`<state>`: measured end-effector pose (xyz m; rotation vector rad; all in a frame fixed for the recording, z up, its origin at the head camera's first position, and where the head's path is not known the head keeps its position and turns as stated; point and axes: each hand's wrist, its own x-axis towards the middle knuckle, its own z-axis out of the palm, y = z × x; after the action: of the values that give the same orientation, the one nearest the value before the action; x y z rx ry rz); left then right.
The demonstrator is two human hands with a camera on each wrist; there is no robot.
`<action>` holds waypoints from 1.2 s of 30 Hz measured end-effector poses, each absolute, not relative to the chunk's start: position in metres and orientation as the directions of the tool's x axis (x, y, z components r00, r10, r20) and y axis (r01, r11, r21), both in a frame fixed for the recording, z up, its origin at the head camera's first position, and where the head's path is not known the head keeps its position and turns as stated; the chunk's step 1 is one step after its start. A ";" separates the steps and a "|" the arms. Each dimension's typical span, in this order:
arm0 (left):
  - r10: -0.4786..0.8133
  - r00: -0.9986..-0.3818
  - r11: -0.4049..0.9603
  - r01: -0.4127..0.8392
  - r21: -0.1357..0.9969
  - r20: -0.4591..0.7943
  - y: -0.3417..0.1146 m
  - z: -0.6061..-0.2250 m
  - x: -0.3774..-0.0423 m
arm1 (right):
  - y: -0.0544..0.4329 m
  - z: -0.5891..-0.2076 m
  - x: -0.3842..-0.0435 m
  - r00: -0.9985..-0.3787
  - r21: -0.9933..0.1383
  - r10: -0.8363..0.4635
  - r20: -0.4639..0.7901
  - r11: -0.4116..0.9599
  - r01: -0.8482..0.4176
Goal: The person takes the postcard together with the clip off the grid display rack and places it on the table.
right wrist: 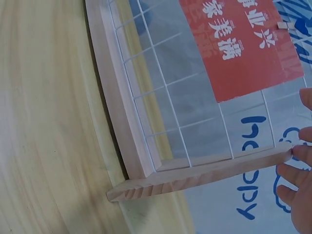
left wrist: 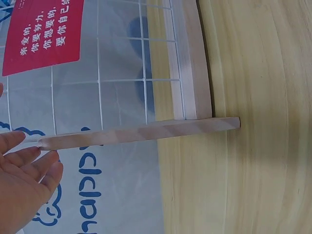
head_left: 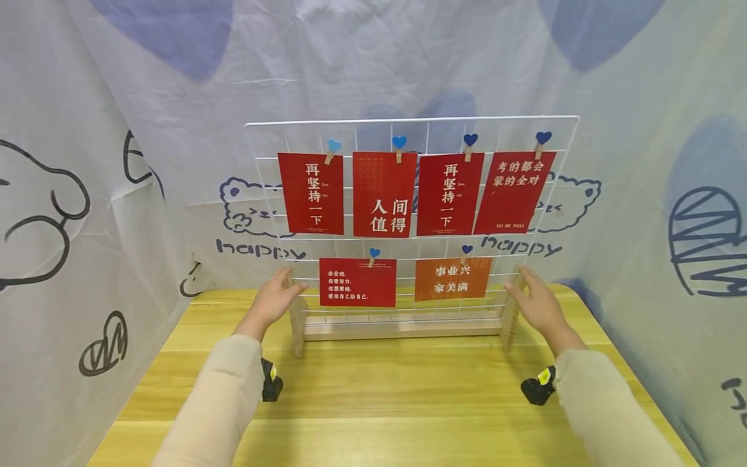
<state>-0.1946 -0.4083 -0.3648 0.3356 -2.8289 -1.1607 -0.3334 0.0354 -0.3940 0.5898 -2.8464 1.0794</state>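
Tabletop (head_left: 373,402)'s closest to you; your left grip (head_left: 272,301) and right grip (head_left: 539,306) look released, loosely spread fingers just touching the upper ends of the wooden uprights (left wrist: 146,132); the grid rack (head_left: 403,330) stands between them on the tabletop, so an uneven shove could skew or tip it; a hard bump might shake cards (head_left: 379,185) from their heart clips (head_left: 399,141); cloth (head_left: 379,58) hangs behind, fwiw.

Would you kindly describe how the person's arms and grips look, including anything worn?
The left sleeve and right sleeve are long and plain cream. Beside their inner edges sit a black left device and black right device, each bearing a yellow mark. The left grip and right grip are ungloved.
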 end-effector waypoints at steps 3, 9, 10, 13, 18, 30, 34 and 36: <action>-0.235 -0.972 0.666 -0.180 0.724 -0.025 -0.408 -0.363 -0.192 | 0.034 -0.393 -0.331 -0.923 -0.633 -0.337 0.185 0.678 -0.374; -0.260 -0.965 0.622 -0.179 0.762 -0.014 -0.411 -0.361 -0.186 | 0.027 -0.392 -0.327 -0.911 -0.649 -0.363 0.193 0.649 -0.396; -0.262 -0.965 0.615 -0.177 0.768 -0.012 -0.411 -0.361 -0.186 | 0.025 -0.391 -0.326 -0.910 -0.653 -0.370 0.188 0.645 -0.397; -0.264 -0.965 0.597 -0.163 0.785 0.000 -0.410 -0.359 -0.184 | 0.019 -0.388 -0.323 -0.902 -0.664 -0.391 0.184 0.627 -0.407; -0.276 -0.961 0.574 -0.146 0.806 0.023 -0.408 -0.356 -0.181 | 0.005 -0.380 -0.315 -0.889 -0.670 -0.420 0.181 0.610 -0.424; -0.301 -0.952 0.474 -0.099 0.875 0.055 -0.402 -0.345 -0.176 | -0.027 -0.359 -0.298 -0.822 -0.700 -0.516 0.242 0.494 -0.516; -0.295 -0.953 0.442 -0.068 0.895 0.073 -0.399 -0.340 -0.174 | -0.038 -0.349 -0.290 -0.794 -0.693 -0.540 0.277 0.460 -0.555; -0.291 -0.953 0.429 -0.054 0.902 0.081 -0.399 -0.337 -0.174 | -0.043 -0.343 -0.287 -0.787 -0.695 -0.548 0.284 0.447 -0.563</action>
<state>-0.1744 -0.3987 -0.3374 0.3024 -2.4571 -1.5386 -0.2866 -0.0433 -0.3430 1.0203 -2.6570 1.2878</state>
